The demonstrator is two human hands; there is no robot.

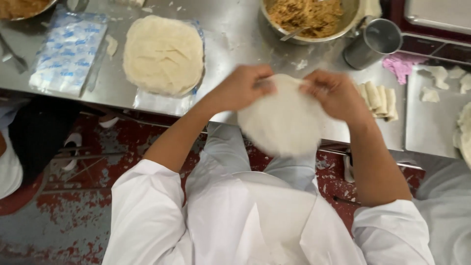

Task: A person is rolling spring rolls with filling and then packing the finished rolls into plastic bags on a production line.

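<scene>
Two hands are up over the near edge of a steel table (235, 29), which is dusted with flour and scraps of dough. Below it the floor (64, 216) is red paint worn down to grey patches.

Containers: a big metal bowl (351, 17) at the top holds a brownish shredded filling with a spoon handle sticking out, and a steel cup (370, 41) sits just to its right. Another bowl pokes in at the top left corner, with something brown in it too.

The left hand (240, 88) and right hand (336, 93) are both pinched on the top edge of a thin round wrapper (284, 122), a little apart from each other, holding it in the air in front of the table edge. It's pale, floppy and a bit blurred.

A stack of the same wrappers (163, 54) lies on clear plastic further left, next to a blue and white plastic packet (66, 51). A few finished rolls (380, 98), pale and tube shaped, lie side by side right of the right hand, near a pink cloth (400, 66).
</scene>
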